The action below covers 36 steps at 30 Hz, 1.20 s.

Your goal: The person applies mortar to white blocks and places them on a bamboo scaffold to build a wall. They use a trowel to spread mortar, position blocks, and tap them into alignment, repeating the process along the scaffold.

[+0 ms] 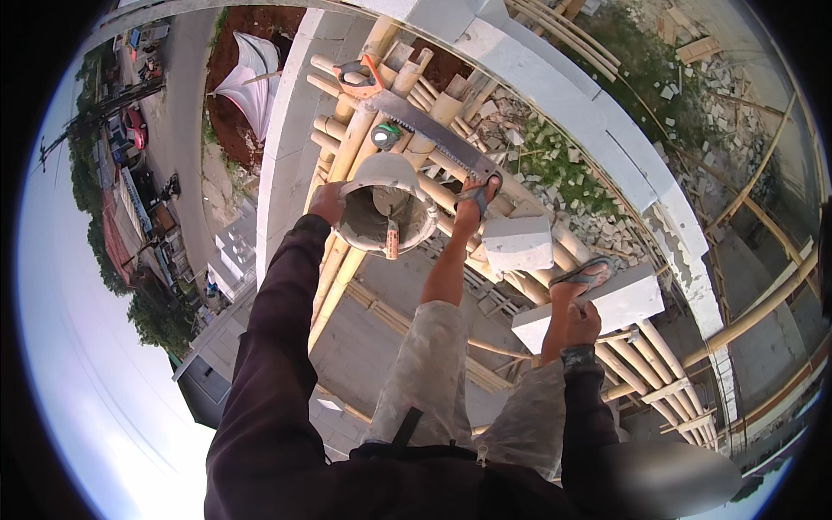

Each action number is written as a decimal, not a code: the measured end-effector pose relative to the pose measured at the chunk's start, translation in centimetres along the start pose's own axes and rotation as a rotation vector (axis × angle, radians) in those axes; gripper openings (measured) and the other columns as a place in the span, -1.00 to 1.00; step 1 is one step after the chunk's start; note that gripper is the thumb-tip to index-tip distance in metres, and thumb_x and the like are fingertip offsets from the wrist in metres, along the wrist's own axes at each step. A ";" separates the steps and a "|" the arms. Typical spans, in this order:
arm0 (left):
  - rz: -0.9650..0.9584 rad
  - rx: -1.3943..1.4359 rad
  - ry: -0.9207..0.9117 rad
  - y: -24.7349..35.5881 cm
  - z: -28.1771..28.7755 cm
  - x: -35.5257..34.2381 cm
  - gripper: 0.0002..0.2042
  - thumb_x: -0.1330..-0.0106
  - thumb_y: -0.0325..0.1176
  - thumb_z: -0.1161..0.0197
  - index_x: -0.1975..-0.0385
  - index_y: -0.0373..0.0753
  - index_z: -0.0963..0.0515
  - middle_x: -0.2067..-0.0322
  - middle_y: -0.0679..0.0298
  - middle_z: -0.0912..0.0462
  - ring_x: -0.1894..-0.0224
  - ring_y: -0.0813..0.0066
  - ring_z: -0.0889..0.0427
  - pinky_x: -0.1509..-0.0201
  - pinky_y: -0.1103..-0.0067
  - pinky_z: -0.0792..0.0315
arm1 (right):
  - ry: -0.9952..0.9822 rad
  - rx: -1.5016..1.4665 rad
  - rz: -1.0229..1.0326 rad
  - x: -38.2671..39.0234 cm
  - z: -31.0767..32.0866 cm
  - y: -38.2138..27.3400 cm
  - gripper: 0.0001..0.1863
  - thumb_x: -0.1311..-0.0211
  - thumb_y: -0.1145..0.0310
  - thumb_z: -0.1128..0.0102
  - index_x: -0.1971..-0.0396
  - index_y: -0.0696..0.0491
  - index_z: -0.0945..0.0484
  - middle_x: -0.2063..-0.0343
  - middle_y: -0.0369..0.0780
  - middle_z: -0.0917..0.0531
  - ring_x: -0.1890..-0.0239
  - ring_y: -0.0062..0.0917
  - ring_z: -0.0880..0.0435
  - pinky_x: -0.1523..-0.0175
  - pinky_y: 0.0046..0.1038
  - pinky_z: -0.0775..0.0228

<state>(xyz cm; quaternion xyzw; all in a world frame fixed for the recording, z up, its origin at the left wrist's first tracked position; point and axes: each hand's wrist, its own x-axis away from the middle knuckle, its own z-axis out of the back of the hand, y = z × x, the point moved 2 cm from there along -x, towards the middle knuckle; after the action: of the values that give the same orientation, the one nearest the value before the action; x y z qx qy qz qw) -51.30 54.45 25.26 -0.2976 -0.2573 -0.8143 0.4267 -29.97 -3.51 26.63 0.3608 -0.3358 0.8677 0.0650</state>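
My left hand is closed on the left rim of a mortar-smeared bucket, which tilts on the bamboo poles. Inside it is some grey mortar, and a trowel with a worn handle leans against the near rim. My right hand is curled closed beside my right shin, above a long white block; whether anything is inside its fingers is hidden. A smaller white block lies between my sandalled feet. Beyond the bucket are a green and black tape measure and a handsaw with an orange handle.
I stand on a raised scaffold of bamboo poles, with gaps showing ground far below. A pale block wall curves along the far and right sides. Rubble lies between scaffold and wall. A road runs below at left.
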 end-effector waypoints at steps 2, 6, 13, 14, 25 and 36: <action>-0.105 -0.149 0.142 -4.6 -0.8 -1.0 -0.67 -0.13 -0.49 -0.10 0.09 -0.29 -0.61 0.22 -0.05 -0.68 0.07 -0.03 -0.64 -0.03 0.24 -0.49 | 0.003 -0.057 -0.026 -0.1 -1.5 0.0 -0.90 -0.14 0.45 -0.22 0.39 0.16 -0.60 0.49 -0.19 -0.64 0.43 -0.46 -0.61 0.21 -0.44 -0.48; -0.095 -0.053 -0.112 -11.6 -2.9 -7.0 -0.68 -0.14 -0.58 0.00 0.16 -0.32 -0.63 0.25 -0.08 -0.69 0.11 -0.04 -0.65 -0.03 0.25 -0.50 | 0.028 0.157 -0.084 -0.2 -3.8 0.3 -0.91 -0.13 0.44 -0.24 0.39 0.13 -0.61 0.45 -0.15 -0.66 0.37 -0.40 -0.67 0.18 -0.42 -0.49; 0.010 -0.218 0.004 -15.8 -3.1 -12.9 -0.76 -0.15 -0.56 -0.17 0.15 -0.34 -0.47 0.27 -0.18 -0.64 0.10 -0.25 -0.59 0.12 0.15 -0.46 | 0.045 0.199 -0.002 -1.7 -5.4 -0.1 -0.87 -0.11 0.44 -0.26 0.33 0.11 -0.63 0.38 -0.10 -0.67 0.29 -0.32 -0.68 0.14 -0.38 -0.50; 0.039 -0.184 0.007 -15.9 -2.7 -13.1 -0.72 -0.14 -0.55 -0.19 0.12 -0.34 -0.47 0.23 -0.22 -0.63 0.05 -0.27 -0.57 0.08 0.13 -0.46 | 0.038 0.181 -0.050 -1.8 -5.5 -0.1 -0.87 -0.10 0.44 -0.26 0.33 0.11 -0.63 0.38 -0.09 -0.67 0.29 -0.30 -0.68 0.14 -0.38 -0.50; -0.010 -0.400 0.216 -8.7 -1.2 -11.4 -0.45 0.00 -0.70 -0.16 -0.11 -0.41 -0.36 -0.20 -0.10 -0.35 -0.27 -0.16 -0.31 -0.30 0.23 -0.30 | 0.113 0.082 -0.125 -0.5 -4.1 2.3 -0.83 -0.11 0.44 -0.31 0.29 0.14 -0.64 0.37 -0.11 -0.69 0.29 -0.37 -0.70 0.12 -0.40 -0.52; -0.446 -0.196 0.115 20.3 -8.8 1.9 -0.56 -0.16 -0.53 -0.23 -0.07 -0.47 -0.38 -0.18 -0.13 -0.35 -0.25 -0.13 -0.34 -0.30 0.23 -0.29 | 0.333 -0.065 -0.380 1.8 3.1 13.3 -0.87 -0.03 0.40 -0.35 0.47 0.13 -0.62 0.58 -0.21 -0.63 0.46 -0.48 -0.64 0.30 -0.41 -0.48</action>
<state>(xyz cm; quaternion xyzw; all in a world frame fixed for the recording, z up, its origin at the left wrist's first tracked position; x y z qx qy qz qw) -37.26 37.30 23.87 -0.2266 -0.2118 -0.9250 0.2194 -34.14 -15.86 22.31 0.2673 -0.2742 0.8762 0.2927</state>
